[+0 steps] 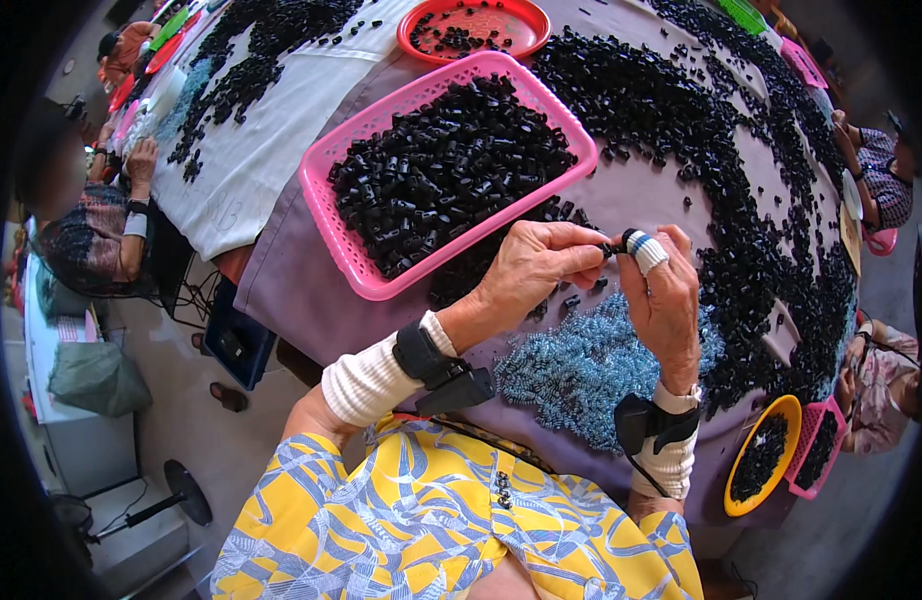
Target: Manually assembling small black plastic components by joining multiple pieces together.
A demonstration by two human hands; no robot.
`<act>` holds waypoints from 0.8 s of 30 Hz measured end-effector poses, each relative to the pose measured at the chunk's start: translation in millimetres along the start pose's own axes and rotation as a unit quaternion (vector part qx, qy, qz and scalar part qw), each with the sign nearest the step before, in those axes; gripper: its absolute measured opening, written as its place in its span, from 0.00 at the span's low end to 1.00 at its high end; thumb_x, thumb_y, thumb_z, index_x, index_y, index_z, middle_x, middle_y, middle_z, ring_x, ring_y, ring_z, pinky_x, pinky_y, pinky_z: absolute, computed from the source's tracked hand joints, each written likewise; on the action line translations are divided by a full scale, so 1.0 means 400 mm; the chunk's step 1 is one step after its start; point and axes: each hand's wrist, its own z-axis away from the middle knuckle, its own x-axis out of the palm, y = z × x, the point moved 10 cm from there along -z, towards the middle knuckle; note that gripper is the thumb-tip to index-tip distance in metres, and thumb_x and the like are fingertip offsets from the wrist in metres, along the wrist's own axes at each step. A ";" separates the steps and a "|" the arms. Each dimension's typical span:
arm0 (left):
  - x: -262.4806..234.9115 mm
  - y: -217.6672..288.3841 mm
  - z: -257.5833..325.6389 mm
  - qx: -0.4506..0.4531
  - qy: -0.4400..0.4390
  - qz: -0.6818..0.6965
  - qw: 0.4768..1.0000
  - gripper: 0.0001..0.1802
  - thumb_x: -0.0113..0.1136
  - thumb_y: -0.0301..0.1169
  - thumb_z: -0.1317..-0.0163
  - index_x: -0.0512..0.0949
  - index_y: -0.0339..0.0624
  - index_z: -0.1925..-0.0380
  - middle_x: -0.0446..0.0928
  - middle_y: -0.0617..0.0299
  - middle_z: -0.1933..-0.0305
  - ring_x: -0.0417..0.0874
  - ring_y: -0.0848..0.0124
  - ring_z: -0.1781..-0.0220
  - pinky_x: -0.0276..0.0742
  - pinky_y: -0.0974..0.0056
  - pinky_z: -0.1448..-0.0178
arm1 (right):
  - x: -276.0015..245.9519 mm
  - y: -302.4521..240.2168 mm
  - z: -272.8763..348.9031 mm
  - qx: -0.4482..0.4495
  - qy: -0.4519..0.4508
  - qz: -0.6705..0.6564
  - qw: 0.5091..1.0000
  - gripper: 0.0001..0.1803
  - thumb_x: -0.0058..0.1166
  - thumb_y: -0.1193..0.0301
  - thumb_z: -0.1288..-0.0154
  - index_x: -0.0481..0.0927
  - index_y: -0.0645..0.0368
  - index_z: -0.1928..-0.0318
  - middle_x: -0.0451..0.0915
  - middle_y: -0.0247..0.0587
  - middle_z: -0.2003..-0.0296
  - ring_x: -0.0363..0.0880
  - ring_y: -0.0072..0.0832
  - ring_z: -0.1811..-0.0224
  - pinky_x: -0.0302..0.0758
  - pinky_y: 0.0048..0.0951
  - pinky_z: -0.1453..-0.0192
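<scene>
My left hand (536, 262) pinches a small black plastic piece (609, 250) between thumb and fingertips, over the table. From the other side my right hand (665, 290) meets it, its thumb and index finger closed at the same piece. A white band with blue stripes (645, 250) wraps one right finger. What the right fingertips hold apart from that piece is too small to make out. Just below the hands lies a heap of small light-blue, ribbed pieces (571, 365) resembling springs. Beyond my left hand, a pink basket (316, 205) is filled with black plastic parts (441, 165).
Loose black parts (641, 100) spread widely over the cloth-covered table. A red tray (541, 30) stands at the far side, a yellow bowl (733, 490) and a pink basket (836, 445) at the right edge. Other people sit around the table. A fan (188, 492) stands at lower left.
</scene>
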 end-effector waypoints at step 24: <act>0.000 0.035 0.004 0.090 0.043 -0.081 0.992 0.10 0.59 0.23 0.40 0.81 0.33 0.58 0.81 0.62 0.66 0.80 0.78 0.66 0.78 0.74 0.59 | 0.012 -0.021 0.006 -0.005 0.000 0.041 0.999 0.03 0.52 0.77 0.40 0.73 0.65 0.67 0.72 0.42 0.76 0.73 0.38 0.72 0.67 0.45 0.50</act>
